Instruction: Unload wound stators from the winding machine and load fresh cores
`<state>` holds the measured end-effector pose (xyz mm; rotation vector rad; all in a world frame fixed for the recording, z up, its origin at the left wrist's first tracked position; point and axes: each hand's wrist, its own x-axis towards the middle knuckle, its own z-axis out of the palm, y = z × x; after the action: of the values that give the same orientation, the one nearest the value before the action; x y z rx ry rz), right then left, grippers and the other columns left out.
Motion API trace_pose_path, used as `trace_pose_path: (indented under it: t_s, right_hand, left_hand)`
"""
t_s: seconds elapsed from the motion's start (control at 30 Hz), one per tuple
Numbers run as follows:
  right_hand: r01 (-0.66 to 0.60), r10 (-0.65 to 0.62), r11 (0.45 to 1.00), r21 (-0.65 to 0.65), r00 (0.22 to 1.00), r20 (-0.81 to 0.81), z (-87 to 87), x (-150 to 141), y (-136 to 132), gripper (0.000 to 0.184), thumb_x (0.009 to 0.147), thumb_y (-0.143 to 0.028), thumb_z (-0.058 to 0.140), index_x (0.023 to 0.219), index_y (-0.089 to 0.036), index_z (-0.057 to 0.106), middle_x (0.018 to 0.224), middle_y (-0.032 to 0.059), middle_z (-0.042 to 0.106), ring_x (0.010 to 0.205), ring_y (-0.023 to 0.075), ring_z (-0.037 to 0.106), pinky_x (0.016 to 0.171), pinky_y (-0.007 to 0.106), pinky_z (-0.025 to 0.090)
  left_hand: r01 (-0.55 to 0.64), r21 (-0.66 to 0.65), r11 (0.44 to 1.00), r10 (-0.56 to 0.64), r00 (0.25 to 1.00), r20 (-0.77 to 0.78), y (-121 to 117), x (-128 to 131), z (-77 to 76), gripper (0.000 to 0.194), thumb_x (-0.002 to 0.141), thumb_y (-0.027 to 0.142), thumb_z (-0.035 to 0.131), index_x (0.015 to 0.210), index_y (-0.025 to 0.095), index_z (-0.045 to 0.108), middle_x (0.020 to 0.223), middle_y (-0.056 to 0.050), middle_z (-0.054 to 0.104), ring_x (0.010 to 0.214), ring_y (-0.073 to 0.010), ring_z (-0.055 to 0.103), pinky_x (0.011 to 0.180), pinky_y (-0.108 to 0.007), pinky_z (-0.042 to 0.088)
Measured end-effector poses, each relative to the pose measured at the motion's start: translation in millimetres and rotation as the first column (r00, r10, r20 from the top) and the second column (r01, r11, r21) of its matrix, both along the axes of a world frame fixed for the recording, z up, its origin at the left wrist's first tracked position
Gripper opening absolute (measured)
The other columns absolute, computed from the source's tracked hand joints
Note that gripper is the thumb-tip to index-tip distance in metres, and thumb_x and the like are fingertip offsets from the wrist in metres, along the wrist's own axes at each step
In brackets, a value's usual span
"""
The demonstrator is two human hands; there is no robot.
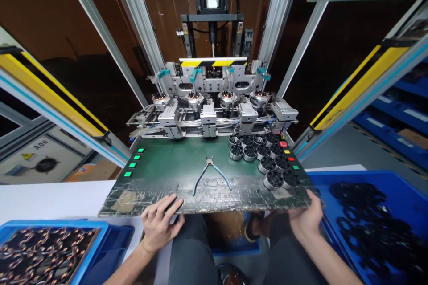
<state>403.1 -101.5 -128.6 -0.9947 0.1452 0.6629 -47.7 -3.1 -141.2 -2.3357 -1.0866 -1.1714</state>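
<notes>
At far left, in a blue plastic bin [104, 231], dense rows of copper-wound parts [43, 249], glossy and coiled. Next, along the left side of a green tabletop [167, 156], smooth across the middle but scratched and chipped at the front, a slanting row of square lit green buttons [137, 157]. Over that front edge, the left hand [162, 220], open and holding nothing, with fingers loosely spread. Behind, on bright metal fixtures [209, 118], four round copper-wound stators [194, 96] in a row. At center, flat on the tabletop, cutting pliers [209, 160] with slim blue handles splayed into an inverted V. Farther right, a cluster of cylindrical stator cores [267, 164], silvery-walled with black slotted tops, just beside a round red button [283, 144]. At the right front corner, the right hand [309, 218], thumb upright against the edge, fingers partly hidden beneath; impossible to tell how tightly closed. At far right, in another blue bin [321, 185], a loose heap of matte black rings [368, 227].
</notes>
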Motion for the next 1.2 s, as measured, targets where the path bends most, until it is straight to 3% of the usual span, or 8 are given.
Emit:
trace_pose_path:
  t_s: [0.43, 0.83, 1.2]
  right_hand:
    - [-0.003, 0.004, 0.999, -0.035, 1.000, 0.010, 1.8, -0.4, -0.8, 0.043, 0.080, -0.043, 0.073, 0.117, -0.022, 0.076, 0.105, 0.0004, 0.080, 0.088, 0.0224, 0.075, 0.087, 0.041, 0.065]
    - [-0.004, 0.004, 1.000, 0.005, 1.000, 0.006, 7.5, -4.7, 0.8, 0.041, 0.082, -0.040, 0.071, 0.118, -0.021, 0.077, 0.108, 0.0007, 0.080, 0.092, 0.0223, 0.075, 0.092, 0.042, 0.064]
    - [-0.008, 0.008, 1.000, 0.008, 1.000, 0.010, 1.2, -1.5, -1.3, 0.038, 0.081, -0.040, 0.072, 0.113, -0.022, 0.077, 0.105, -0.0001, 0.080, 0.087, 0.0207, 0.074, 0.090, 0.041, 0.064]
  left_hand:
    - [0.008, 0.007, 1.000, -0.008, 1.000, -0.016, 0.1, 0.1, 3.6, 0.066, 0.090, 0.032, 0.081, 0.152, 0.041, 0.062, 0.129, -0.003, 0.078, 0.116, -0.0263, 0.069, 0.102, -0.042, 0.042]
    - [0.005, 0.004, 1.000, -0.005, 1.000, -0.018, 0.8, -2.1, -0.1, 0.046, 0.091, 0.034, 0.080, 0.137, 0.036, 0.071, 0.127, -0.004, 0.079, 0.115, -0.0262, 0.071, 0.099, -0.043, 0.043]
    - [-0.001, -0.005, 1.000, 0.001, 1.000, -0.017, 0.3, -2.4, -1.2, 0.050, 0.090, 0.034, 0.080, 0.139, 0.039, 0.070, 0.127, -0.003, 0.079, 0.115, -0.0261, 0.071, 0.102, -0.044, 0.042]
